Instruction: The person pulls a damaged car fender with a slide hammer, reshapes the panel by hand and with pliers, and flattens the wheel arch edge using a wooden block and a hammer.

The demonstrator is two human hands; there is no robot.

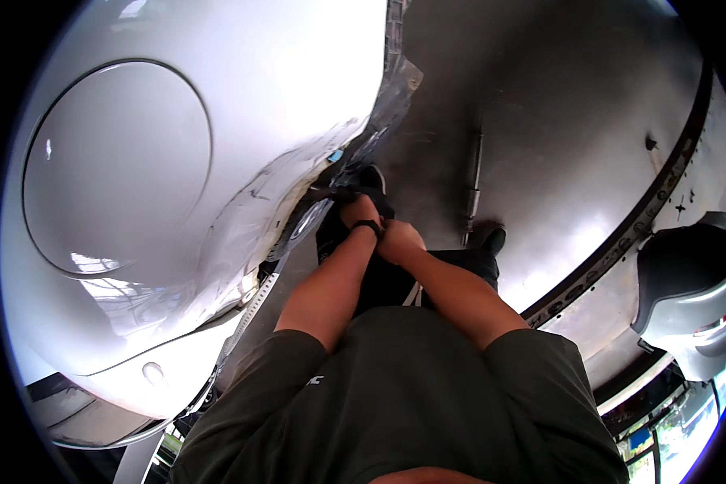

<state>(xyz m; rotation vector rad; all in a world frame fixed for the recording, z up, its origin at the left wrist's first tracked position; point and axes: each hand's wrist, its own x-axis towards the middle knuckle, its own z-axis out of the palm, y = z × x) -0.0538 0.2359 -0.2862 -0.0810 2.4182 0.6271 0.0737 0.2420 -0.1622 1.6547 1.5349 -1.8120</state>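
Note:
A white car body panel [266, 89] fills the left side, its lower right edge crumpled and scuffed. My left hand [358, 209] is closed at that edge, beside a dark bar-like piece [323, 194] that runs to the damaged panel. Whether the fingers grip this piece is hidden. Close by on the right, my right hand [401, 243] is curled shut near my left wrist, which wears a dark band [368, 226]. What lies inside its fingers does not show.
A round flap [121, 165] is set in the white panel. On the grey floor [557, 137] lies a long metal rod [475, 177], just beyond my shoe [495, 239]. A silver-grey car part [690, 302] with a dark hollow stands at the far right, past a dark curved edge.

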